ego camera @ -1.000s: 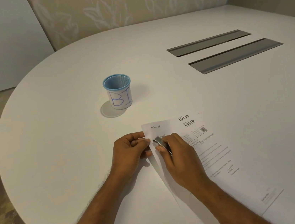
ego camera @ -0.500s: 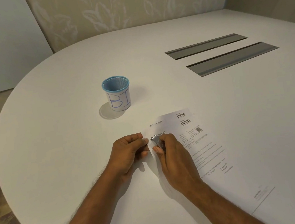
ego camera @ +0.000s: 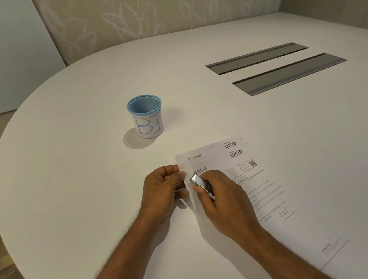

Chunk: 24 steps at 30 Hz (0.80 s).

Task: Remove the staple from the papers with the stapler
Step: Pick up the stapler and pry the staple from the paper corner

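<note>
Since a moment before, the papers (ego camera: 241, 178) had settled flat, near the blue cup (ego camera: 146, 117). Left hand (ego camera: 164, 192) pinched their corner; right hand (ego camera: 223, 199) gripped the small silver stapler (ego camera: 201, 183), mostly covered. Staple itself couldn't be made out.

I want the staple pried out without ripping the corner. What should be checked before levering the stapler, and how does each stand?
1. Left hand pinches the papers at their left edge: ok.
2. Right hand grips the stapler: ok.
3. Stapler's tip at the sheets' top-left corner: ok.
4. Tip hooked under the staple: cannot tell, the staple is too small to see.
5. Blue cup stands apart from the work: ok.
</note>
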Available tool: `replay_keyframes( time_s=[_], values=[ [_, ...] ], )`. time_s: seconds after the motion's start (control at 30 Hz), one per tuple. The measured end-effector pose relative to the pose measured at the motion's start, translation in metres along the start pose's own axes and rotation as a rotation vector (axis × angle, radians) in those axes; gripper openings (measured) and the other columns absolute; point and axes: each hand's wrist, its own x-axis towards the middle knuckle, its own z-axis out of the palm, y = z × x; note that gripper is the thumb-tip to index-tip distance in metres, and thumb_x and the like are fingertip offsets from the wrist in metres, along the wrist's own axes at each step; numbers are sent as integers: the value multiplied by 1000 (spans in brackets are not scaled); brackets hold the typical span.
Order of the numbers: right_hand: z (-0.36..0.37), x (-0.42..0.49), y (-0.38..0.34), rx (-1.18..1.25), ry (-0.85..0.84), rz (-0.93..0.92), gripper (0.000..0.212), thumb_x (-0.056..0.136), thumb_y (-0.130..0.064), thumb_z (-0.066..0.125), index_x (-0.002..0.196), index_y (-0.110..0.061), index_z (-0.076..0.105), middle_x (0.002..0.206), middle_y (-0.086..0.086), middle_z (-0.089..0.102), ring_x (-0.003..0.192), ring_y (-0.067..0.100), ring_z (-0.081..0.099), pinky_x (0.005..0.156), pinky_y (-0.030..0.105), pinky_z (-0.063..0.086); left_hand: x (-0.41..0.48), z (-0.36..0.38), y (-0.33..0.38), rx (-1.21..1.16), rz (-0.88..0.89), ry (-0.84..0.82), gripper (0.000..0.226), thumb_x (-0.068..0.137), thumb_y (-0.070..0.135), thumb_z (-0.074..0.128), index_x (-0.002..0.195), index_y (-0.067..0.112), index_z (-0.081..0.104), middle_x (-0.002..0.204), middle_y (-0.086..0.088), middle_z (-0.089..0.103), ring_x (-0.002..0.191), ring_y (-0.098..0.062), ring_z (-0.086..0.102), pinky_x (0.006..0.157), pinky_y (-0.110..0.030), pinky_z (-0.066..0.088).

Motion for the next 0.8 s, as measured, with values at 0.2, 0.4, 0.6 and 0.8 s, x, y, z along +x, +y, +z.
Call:
replay_keyframes(
  time_s=[0.2, 0.4, 0.6, 0.8],
  values=[
    [3, 2, -1, -1, 21, -14, 25, 91, -45, 46, 98, -22, 57, 85, -13, 58, 65, 2, 48, 58, 5, 30, -8, 5, 4, 31, 50, -1, 18, 91, 4, 57, 87, 14, 71, 67, 0, 76, 51, -12, 66, 47, -30, 52],
    [17, 0, 7, 64, 90, -24, 49, 89, -63, 28, 97, -23, 54, 81, -13, 56, 65, 2, 49, 62, 12, 45, -6, 5, 0, 46, 73, 24, 16, 92, 6, 57, 88, 12, 71, 62, 0, 73, 49, -10, 61, 47, -30, 52],
    [25, -1, 14, 127, 33, 3, 78, 80, -78, 16, 107, -17, 55, 91, 1, 64, 76, 5, 54, 74, 26, 53, -4, 5, -4, 15, 72, 54, 12, 92, 8, 59, 91, 8, 72, 65, -4, 75, 51, -11, 65, 50, -31, 54],
    [28, 4, 12, 92, 176, -28, 48, 89, -69, 16, 115, -37, 39, 89, 4, 62, 73, 11, 54, 70, 32, 54, 1, 2, -7, -36, 36, 62, 13, 90, 7, 62, 89, 7, 74, 79, -14, 77, 61, -20, 66, 59, -33, 58]
  ],
)
